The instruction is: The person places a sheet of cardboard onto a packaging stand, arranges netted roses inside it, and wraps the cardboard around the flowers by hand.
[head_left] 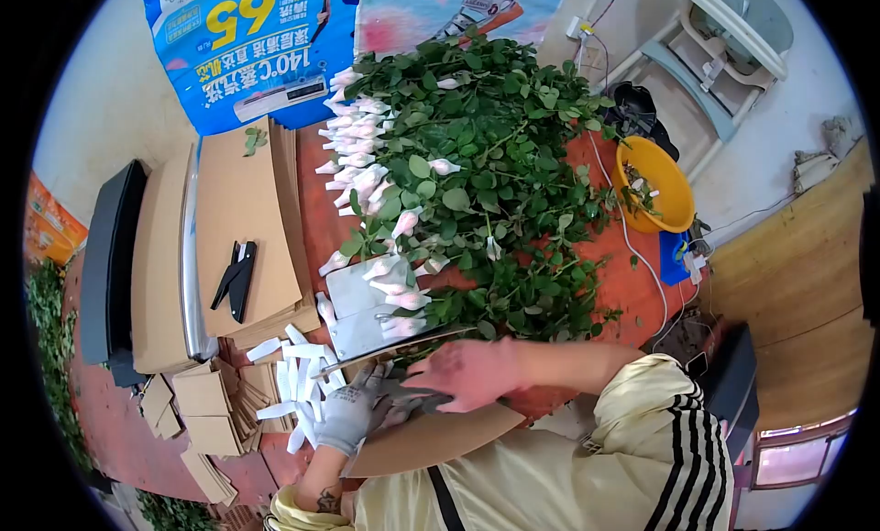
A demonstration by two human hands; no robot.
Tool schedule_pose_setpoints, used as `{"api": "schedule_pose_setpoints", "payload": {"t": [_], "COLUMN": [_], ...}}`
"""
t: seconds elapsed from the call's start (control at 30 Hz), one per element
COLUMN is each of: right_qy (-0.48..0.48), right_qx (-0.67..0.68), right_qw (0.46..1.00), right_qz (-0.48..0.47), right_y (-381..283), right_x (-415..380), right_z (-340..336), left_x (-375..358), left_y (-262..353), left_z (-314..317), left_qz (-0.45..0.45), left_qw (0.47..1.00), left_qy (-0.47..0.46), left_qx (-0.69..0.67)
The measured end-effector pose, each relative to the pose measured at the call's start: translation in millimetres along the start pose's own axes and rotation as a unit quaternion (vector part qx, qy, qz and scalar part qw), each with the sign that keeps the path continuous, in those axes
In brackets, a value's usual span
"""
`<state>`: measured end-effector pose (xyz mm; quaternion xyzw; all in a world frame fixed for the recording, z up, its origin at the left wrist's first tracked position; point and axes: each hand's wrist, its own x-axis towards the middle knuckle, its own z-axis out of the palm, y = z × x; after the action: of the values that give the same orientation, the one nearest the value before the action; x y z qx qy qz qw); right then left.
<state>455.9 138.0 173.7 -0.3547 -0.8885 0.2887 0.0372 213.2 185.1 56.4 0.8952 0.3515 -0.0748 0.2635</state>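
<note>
My left hand (348, 416), in a whitish glove with a grey palm, lies over the left end of a bent brown cardboard sheet (435, 442) at my lap. Its fingers point up and away, partly hidden. Beside it my right hand (466, 375), in a pink glove, reaches left over the same cardboard with fingers stretched apart. Some dark green leaves show between the cardboard's raised far edge and my hands; what lies beneath the palms is hidden. Just beyond, rose heads in white sleeves (403, 299) rest on a metal plate (357, 297).
A large heap of leafy rose stems (495, 164) covers the red table (632, 283). Loose white foam sleeves (298, 375) and small cardboard pieces (206, 407) lie left. A black stapler (236, 279) sits on stacked cardboard (240, 182). A yellow basin (674, 187) stands right, near a white cable.
</note>
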Motion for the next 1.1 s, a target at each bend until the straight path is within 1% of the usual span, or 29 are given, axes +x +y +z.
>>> {"api": "schedule_pose_setpoints", "payload": {"t": [0.03,0.07,0.1,0.13,0.17,0.2,0.23,0.3,0.37,0.4,0.43,0.5,0.53,0.57,0.6,0.63,0.67,0.7,0.73,0.77,0.8,0.83,0.87,0.9,0.97,1.0,1.03,1.07,1.1], "right_qy": [0.017,0.029,0.043,0.264,0.343,0.365,0.387,0.327,0.286,0.25,0.258,0.166,0.177,0.174,0.16,0.146,0.163,0.209,0.247,0.282,0.385,0.408,0.437,0.45,0.527,0.515,0.502,0.438,0.367], "right_qx": [0.105,0.137,0.167,0.055,0.02,-0.018,-0.056,-0.172,-0.264,-0.329,-0.327,-0.239,-0.29,-0.288,-0.309,-0.33,-0.364,-0.394,-0.376,-0.435,-0.47,-0.495,-0.487,-0.489,-0.531,-0.534,-0.534,-0.474,-0.409], "right_qw": [0.994,0.989,0.976,0.942,0.894,0.871,0.843,0.806,0.763,0.751,0.749,0.779,0.778,0.778,0.782,0.784,0.775,0.758,0.751,0.714,0.682,0.646,0.638,0.635,0.599,0.621,0.643,0.732,0.808], "right_qz": [-0.024,0.054,0.132,0.202,0.287,0.329,0.368,0.463,0.516,0.516,0.516,0.556,0.528,0.531,0.517,0.505,0.49,0.476,0.484,0.471,0.407,0.413,0.407,0.395,0.285,0.253,0.222,0.219,0.211], "right_y": [1,10,20,42,75,126,175,243,283,299,299,298,299,301,289,280,285,289,280,262,249,220,189,155,89,53,14,-27,-61], "right_x": [-8,-14,-18,-12,-4,-1,0,11,23,25,30,36,38,34,28,21,14,1,-9,-27,-47,-66,-86,-104,-121,-115,-110,-98,-81], "right_z": [-33,-62,-86,-89,-103,-109,-108,-103,-93,-83,-90,-90,-86,-84,-91,-97,-100,-102,-119,-133,-150,-171,-191,-208,-220,-218,-208,-197,-185], "left_x": [-3,-3,-1,-2,-3,-3,-5,-7,-6,-9,-7,-8,-8,-4,-2,-2,-2,-2,-1,-2,-1,-2,-2,-3,-4,-4,-4,-5,-5], "left_y": [2,8,11,11,11,7,9,17,17,16,14,9,11,14,16,16,13,9,-4,9,13,13,9,9,14,8,8,8,8], "left_z": [-5,-12,-11,-8,-6,-5,-8,-18,-17,-16,-13,-5,-8,-13,-14,-12,-9,-6,12,-7,-11,-10,-3,-3,-9,0,0,-1,0], "left_qz": [-0.008,-0.032,-0.03,-0.031,-0.031,0.039,0.043,0.017,-0.037,-0.014,0.026,0.028,0.03,-0.021,-0.071,-0.068,-0.049,-0.031,0.026,-0.039,-0.045,-0.052,-0.025,-0.018,-0.035,0.003,0.001,-0.001,-0.003], "left_qw": [1.0,0.999,0.999,0.999,0.999,0.999,0.999,1.0,0.997,0.999,0.998,0.993,0.99,0.998,0.993,0.993,0.996,0.998,0.999,0.998,0.997,0.996,0.999,0.999,0.997,0.999,0.998,0.997,0.997], "left_qy": [-0.012,-0.034,-0.032,-0.028,-0.022,0.009,0.016,-0.015,-0.064,-0.041,-0.001,0.015,0.017,-0.035,-0.086,-0.088,-0.065,-0.042,0.017,-0.052,-0.059,-0.066,-0.03,-0.017,-0.029,0.014,0.016,0.016,0.017], "left_qx": [-0.01,-0.007,-0.005,-0.01,-0.012,-0.008,0.003,0.008,-0.015,-0.003,0.06,0.116,0.134,0.048,-0.039,-0.041,-0.036,-0.031,0.016,-0.014,-0.027,-0.04,-0.036,-0.043,-0.06,-0.047,-0.063,-0.071,-0.078]}}
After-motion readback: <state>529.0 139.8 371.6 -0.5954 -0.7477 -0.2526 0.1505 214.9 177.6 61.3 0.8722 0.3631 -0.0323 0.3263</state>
